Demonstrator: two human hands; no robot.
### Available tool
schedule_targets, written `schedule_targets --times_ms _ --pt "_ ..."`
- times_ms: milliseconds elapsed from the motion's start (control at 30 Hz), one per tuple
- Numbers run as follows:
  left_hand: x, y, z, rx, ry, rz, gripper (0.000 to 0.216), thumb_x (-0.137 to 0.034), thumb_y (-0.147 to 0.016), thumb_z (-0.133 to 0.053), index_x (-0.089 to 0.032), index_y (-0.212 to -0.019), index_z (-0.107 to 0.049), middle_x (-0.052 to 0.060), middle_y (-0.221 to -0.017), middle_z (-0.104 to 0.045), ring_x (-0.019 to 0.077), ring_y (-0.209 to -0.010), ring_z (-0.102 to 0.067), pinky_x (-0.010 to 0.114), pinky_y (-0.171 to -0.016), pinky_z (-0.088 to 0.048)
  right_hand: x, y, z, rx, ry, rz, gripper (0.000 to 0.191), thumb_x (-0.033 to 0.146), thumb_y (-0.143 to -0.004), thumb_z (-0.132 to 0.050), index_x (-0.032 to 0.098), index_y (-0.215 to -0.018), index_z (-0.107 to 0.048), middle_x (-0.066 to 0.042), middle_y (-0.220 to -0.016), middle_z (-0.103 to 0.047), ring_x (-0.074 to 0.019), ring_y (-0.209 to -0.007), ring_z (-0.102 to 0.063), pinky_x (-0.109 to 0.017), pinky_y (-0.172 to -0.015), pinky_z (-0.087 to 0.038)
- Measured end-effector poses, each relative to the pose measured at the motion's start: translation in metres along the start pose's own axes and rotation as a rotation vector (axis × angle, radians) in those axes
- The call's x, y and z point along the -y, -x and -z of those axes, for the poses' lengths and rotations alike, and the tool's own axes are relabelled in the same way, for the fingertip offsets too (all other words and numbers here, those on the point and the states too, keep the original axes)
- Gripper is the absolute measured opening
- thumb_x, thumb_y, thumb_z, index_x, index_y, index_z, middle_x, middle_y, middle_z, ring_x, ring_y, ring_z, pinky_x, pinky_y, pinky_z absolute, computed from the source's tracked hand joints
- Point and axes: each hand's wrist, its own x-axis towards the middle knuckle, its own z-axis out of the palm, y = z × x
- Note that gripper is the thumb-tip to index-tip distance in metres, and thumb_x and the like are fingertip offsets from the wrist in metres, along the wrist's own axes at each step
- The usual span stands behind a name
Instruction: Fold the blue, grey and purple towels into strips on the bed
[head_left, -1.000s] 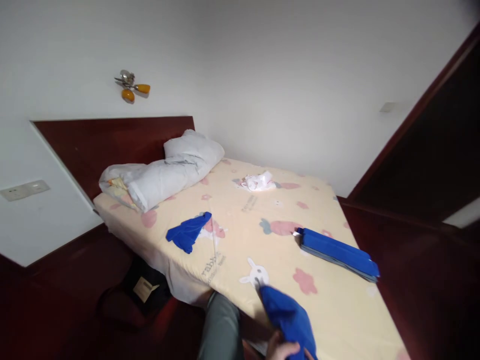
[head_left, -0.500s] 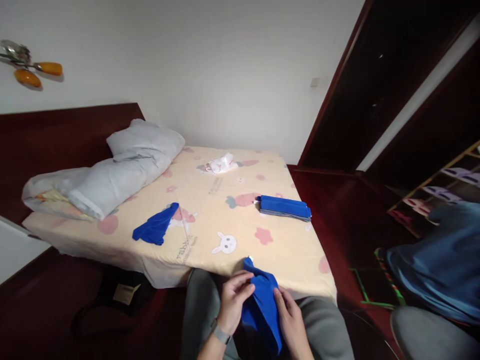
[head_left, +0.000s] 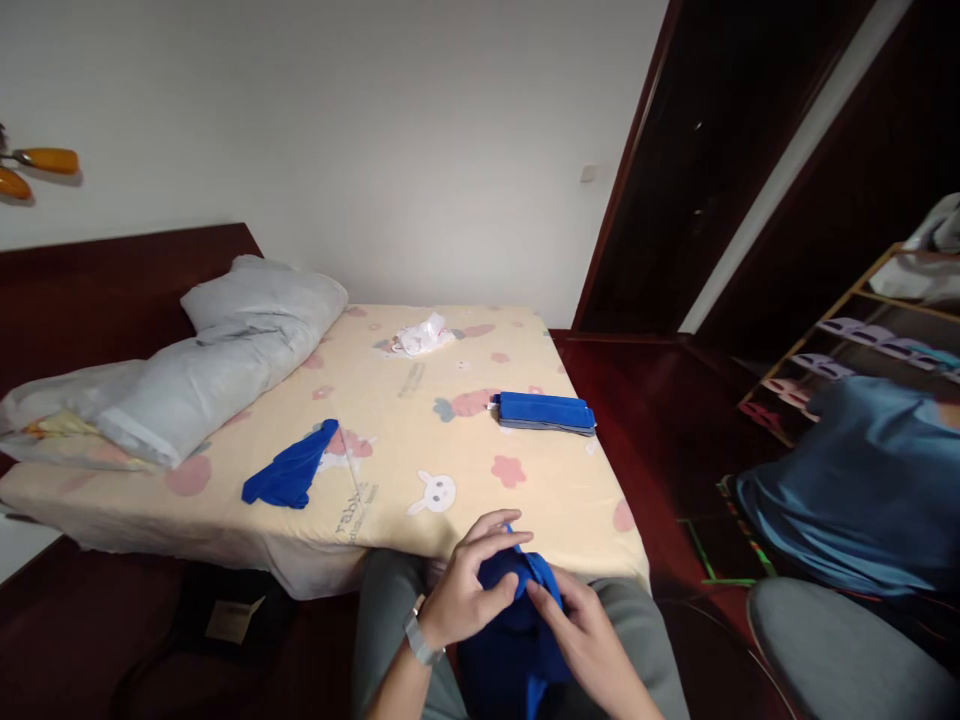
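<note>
A person sits at the near edge of a bed [head_left: 480,455] with a cartoon-print sheet. Just off that edge, over the lap, both hands work a blue cloth [head_left: 504,655]. The left hand [head_left: 466,592] has its grip pinched on the bunched top, and the right hand [head_left: 589,640] grasps the fabric from the other side. On the bed's right side lies a neat folded blue stack [head_left: 545,412], seemingly finished. Toward the bed's left a loose blue cloth [head_left: 289,476] lies crumpled, apparently not yet folded. Grey bedding [head_left: 217,365] is heaped at the bed's head. Right of the bed sits another person in a blue top [head_left: 862,490].
</note>
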Motion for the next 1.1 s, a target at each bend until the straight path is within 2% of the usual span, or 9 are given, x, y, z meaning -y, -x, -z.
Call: schedule_targets --times_ms 167,267,333,467,633,767,867,1000,1100 --pt "-0.017 -0.024 0.020 0.253 -0.113 0.038 0.031 -0.040 -0.090 -0.065 -0.021 -0.112 -0.072 0.007 -0.101 -0.069 0.0205 -0.098 -0.064 0.033 -0.095 -0.050 0.010 -0.004 0.011 0.009 -0.051 -0.029 0.037 0.053 -0.095 -0.054 0.020 -0.090 -0.071 -0.002 -0.083 -0.067 -0.0187 -0.080 -0.059 -0.027 -0.075 -0.050" --pt "-0.020 -0.037 0.022 0.348 -0.119 -0.027 0.036 -0.040 -0.089 -0.063 -0.019 -0.118 -0.066 0.009 -0.110 -0.065 0.0204 -0.101 -0.061 0.032 -0.095 -0.048 0.016 -0.007 0.016 0.020 -0.013 -0.011 0.039 0.053 -0.094 -0.052 0.019 -0.085 -0.069 -0.001 -0.078 -0.065 -0.0166 -0.073 -0.056 -0.025 -0.070 -0.048" --pt "-0.020 -0.042 0.020 0.381 -0.132 -0.019 0.028 -0.039 -0.088 -0.063 -0.018 -0.106 -0.067 0.006 -0.101 -0.066 0.0185 -0.094 -0.061 0.028 -0.086 -0.048 0.020 -0.009 0.018 0.051 0.041 -0.006 0.039 0.051 -0.096 -0.049 0.019 -0.085 -0.068 -0.001 -0.075 -0.064 -0.0162 -0.072 -0.055 -0.025 -0.066 -0.046" --pt "-0.027 -0.045 0.019 0.284 -0.309 0.112 0.017 -0.028 -0.085 -0.064 -0.018 -0.073 -0.059 -0.007 -0.063 -0.049 0.0092 -0.061 -0.047 0.020 -0.058 -0.035 0.025 -0.013 0.021 0.027 0.267 -0.018 0.023 0.034 -0.092 -0.046 0.021 -0.096 -0.065 0.001 -0.077 -0.066 -0.0167 -0.069 -0.059 -0.026 -0.065 -0.046" --pt "-0.050 -0.044 0.039 0.184 -0.581 -0.007 0.023 -0.023 -0.082 -0.067 -0.020 -0.063 -0.056 -0.007 -0.058 -0.050 0.0094 -0.058 -0.050 0.023 -0.058 -0.032 -0.008 -0.010 0.025 -0.137 0.585 -0.062 0.027 0.024 -0.084 -0.046 0.026 -0.108 -0.059 -0.002 -0.097 -0.073 -0.0236 -0.090 -0.069 -0.033 -0.077 -0.050" --pt "-0.064 -0.043 0.077 0.133 -0.695 -0.086 0.028 -0.030 -0.087 -0.065 -0.020 -0.062 -0.059 -0.005 -0.057 -0.054 0.0103 -0.057 -0.050 0.023 -0.059 -0.034 -0.061 0.006 0.041 -0.264 0.750 -0.068 0.030 0.024 -0.084 -0.044 0.027 -0.108 -0.061 -0.004 -0.104 -0.074 -0.0256 -0.095 -0.070 -0.035 -0.075 -0.054" --pt "-0.070 -0.038 0.110 0.084 -0.781 -0.093 0.036 -0.033 -0.091 -0.061 -0.020 -0.058 -0.058 -0.006 -0.055 -0.052 0.0097 -0.053 -0.047 0.023 -0.056 -0.034 -0.086 0.026 0.063 -0.430 0.855 0.039 0.038 0.028 -0.090 -0.041 0.026 -0.124 -0.058 -0.007 -0.120 -0.069 -0.0266 -0.108 -0.067 -0.039 -0.084 -0.056" --pt "-0.071 -0.021 0.142 -0.045 -0.844 -0.067 0.042 -0.038 -0.093 -0.058 -0.020 -0.055 -0.056 -0.006 -0.052 -0.048 0.0098 -0.052 -0.045 0.022 -0.055 -0.035 -0.090 0.050 0.099 -0.618 0.989 0.138 0.044 0.037 -0.097 -0.038 0.025 -0.137 -0.054 -0.009 -0.133 -0.063 -0.0302 -0.117 -0.062 -0.048 -0.096 -0.052" --pt "-0.070 -0.010 0.143 -0.115 -0.821 -0.055 0.050 -0.045 -0.095 -0.054 -0.020 -0.052 -0.054 -0.006 -0.049 -0.045 0.0099 -0.050 -0.042 0.022 -0.052 -0.035 -0.084 0.053 0.103 -0.622 0.910 0.161 0.039 0.041 -0.098 -0.042 0.025 -0.128 -0.062 -0.009 -0.125 -0.069 -0.0293 -0.110 -0.066 -0.046 -0.095 -0.054"
